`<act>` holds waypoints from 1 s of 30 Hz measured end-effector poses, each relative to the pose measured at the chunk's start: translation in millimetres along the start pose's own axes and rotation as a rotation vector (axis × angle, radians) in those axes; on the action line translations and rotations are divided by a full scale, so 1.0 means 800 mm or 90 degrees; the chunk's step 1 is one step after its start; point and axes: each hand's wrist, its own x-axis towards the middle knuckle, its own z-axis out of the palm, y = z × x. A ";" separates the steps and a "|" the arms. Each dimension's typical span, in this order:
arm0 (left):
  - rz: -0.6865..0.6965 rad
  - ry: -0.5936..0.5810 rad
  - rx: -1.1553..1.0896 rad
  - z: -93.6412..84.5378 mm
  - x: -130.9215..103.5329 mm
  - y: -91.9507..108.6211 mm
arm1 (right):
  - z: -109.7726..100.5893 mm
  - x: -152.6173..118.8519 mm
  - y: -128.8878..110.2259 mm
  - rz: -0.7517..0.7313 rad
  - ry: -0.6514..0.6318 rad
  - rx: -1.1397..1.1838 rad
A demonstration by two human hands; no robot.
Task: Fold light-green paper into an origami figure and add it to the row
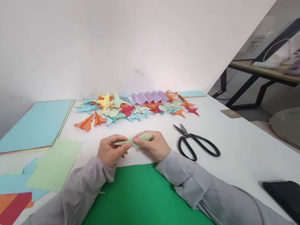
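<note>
A narrow folded piece of light green paper (145, 137) is held level between both hands, above the far edge of a green sheet (141, 207). My left hand (112, 150) pinches its left end between thumb and fingers. On the other end, my right hand (155, 145) presses its thumb on the near face, with its fingers behind. The thumbs and fingers cover part of the folds. Beyond the hands lies a heap of folded paper shapes, among them a yellow one (105, 102), an orange one (85, 123) and a purple pleated strip (150, 97).
Black-handled scissors (190, 138) lie partly spread, right of my hands. A stack of large blue sheets (30, 126) is at the back left, with loose cut papers (56, 164) nearer. A dark flat object (295, 199) sits at the front right. The wall (127, 37) bounds the table's back.
</note>
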 end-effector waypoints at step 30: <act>-0.138 -0.259 -0.018 -0.014 0.006 0.007 | -0.008 -0.008 -0.012 0.084 -0.398 -0.125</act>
